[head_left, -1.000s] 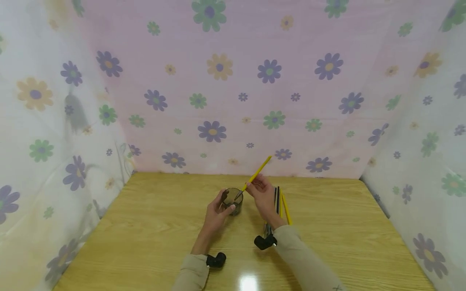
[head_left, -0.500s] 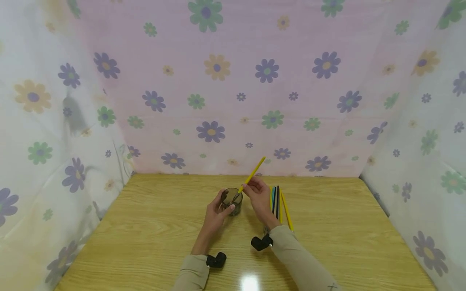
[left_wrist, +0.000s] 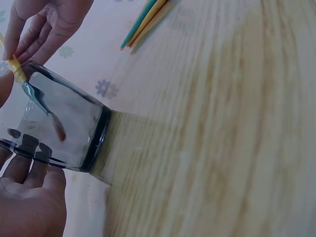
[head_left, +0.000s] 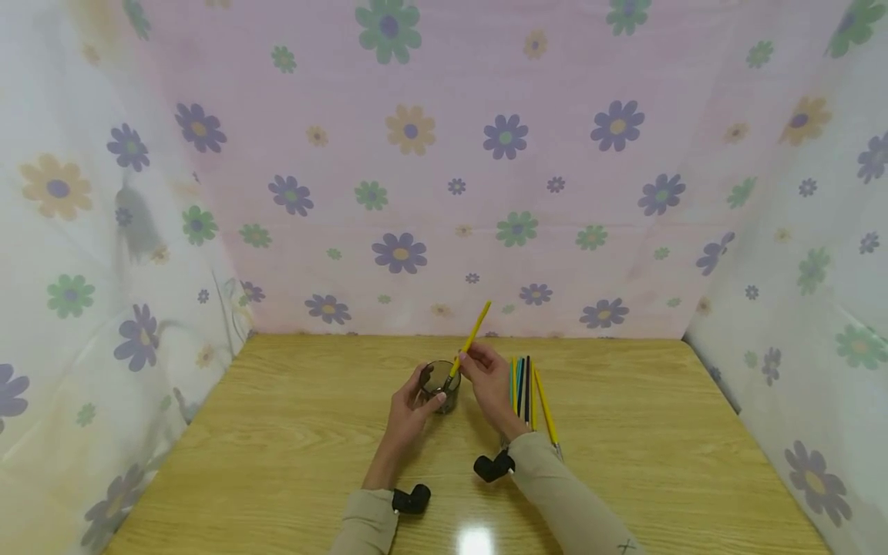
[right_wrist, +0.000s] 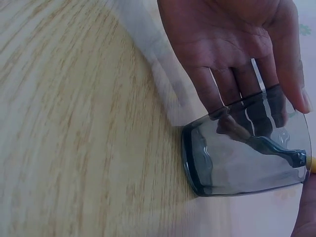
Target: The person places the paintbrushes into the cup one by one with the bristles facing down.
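Observation:
My left hand (head_left: pixel 408 416) holds a smoky clear glass (right_wrist: pixel 237 170), fingers round its far side and thumb near the rim. My right hand (head_left: pixel 489 383) pinches a yellow-handled paintbrush (head_left: pixel 475 330) just above the metal collar. Its bristle end (left_wrist: pixel 57 126) is tilted down inside the glass, with the tip short of the thick base in the left wrist view. The handle leans up and away to the right. The glass stands upright near the middle of the table.
Several more paintbrushes (head_left: pixel 545 397) with yellow, teal and dark handles lie on the wooden table (head_left: pixel 652 432), right of my right hand and partly under that forearm. Flowered cloth (head_left: pixel 444 154) walls the back and both sides.
My right hand has moved left, carrying the paintbrush from over the rim down into the glass, its handle now steeper. My left hand and the glass stay nearly in place.

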The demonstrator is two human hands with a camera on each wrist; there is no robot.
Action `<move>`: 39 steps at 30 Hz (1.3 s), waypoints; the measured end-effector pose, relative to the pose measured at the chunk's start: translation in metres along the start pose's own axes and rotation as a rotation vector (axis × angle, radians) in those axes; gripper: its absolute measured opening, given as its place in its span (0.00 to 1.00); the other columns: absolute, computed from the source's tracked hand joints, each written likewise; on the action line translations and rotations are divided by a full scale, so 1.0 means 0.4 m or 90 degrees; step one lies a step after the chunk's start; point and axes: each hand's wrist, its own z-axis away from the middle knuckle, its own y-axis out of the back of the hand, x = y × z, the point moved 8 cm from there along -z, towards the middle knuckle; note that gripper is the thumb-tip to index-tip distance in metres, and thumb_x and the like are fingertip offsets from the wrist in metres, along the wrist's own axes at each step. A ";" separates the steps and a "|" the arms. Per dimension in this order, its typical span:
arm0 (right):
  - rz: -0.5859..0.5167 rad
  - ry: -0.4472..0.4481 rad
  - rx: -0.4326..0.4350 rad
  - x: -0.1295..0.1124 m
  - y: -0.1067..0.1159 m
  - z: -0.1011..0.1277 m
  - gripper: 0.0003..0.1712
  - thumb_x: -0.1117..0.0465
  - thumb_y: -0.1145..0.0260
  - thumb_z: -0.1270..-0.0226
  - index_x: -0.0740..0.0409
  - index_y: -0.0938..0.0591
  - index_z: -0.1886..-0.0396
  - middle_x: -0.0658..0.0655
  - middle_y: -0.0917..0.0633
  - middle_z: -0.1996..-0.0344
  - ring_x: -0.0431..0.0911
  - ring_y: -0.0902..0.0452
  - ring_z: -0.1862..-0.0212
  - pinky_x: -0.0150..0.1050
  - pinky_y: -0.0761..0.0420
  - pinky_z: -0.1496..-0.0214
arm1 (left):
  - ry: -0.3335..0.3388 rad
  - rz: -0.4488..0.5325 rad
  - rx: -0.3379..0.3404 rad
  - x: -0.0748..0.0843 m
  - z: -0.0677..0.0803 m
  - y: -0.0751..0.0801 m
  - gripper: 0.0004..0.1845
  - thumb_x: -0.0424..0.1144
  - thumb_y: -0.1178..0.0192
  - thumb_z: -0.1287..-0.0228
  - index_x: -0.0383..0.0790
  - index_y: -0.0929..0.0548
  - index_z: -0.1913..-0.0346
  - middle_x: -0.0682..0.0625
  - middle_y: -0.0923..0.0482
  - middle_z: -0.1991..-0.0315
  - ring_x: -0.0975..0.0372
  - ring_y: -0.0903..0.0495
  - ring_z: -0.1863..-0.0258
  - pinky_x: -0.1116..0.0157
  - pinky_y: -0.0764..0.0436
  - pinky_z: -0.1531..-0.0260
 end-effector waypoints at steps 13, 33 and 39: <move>0.045 0.018 -0.019 0.005 0.015 0.011 0.17 0.67 0.36 0.26 0.72 0.18 0.43 0.70 0.15 0.49 0.43 0.13 0.51 0.40 0.14 0.44 | -0.004 0.013 -0.003 -0.013 0.007 -0.006 0.36 0.27 0.37 0.30 0.27 0.40 0.23 0.31 0.49 0.21 0.42 0.52 0.20 0.43 0.49 0.24; -0.009 -0.139 -0.040 0.015 0.070 0.067 0.24 0.59 0.38 0.22 0.65 0.24 0.32 0.71 0.23 0.35 0.52 0.17 0.42 0.43 0.16 0.40 | 0.001 0.025 -0.002 0.000 0.011 0.001 0.35 0.25 0.38 0.31 0.27 0.38 0.24 0.31 0.43 0.23 0.43 0.47 0.21 0.44 0.48 0.23; -0.034 -0.198 -0.073 0.009 0.096 0.085 0.27 0.57 0.43 0.19 0.65 0.29 0.28 0.71 0.28 0.30 0.61 0.28 0.32 0.42 0.17 0.39 | -0.001 0.035 -0.012 0.006 0.009 -0.003 0.36 0.26 0.38 0.30 0.27 0.40 0.23 0.32 0.45 0.22 0.45 0.49 0.21 0.43 0.49 0.23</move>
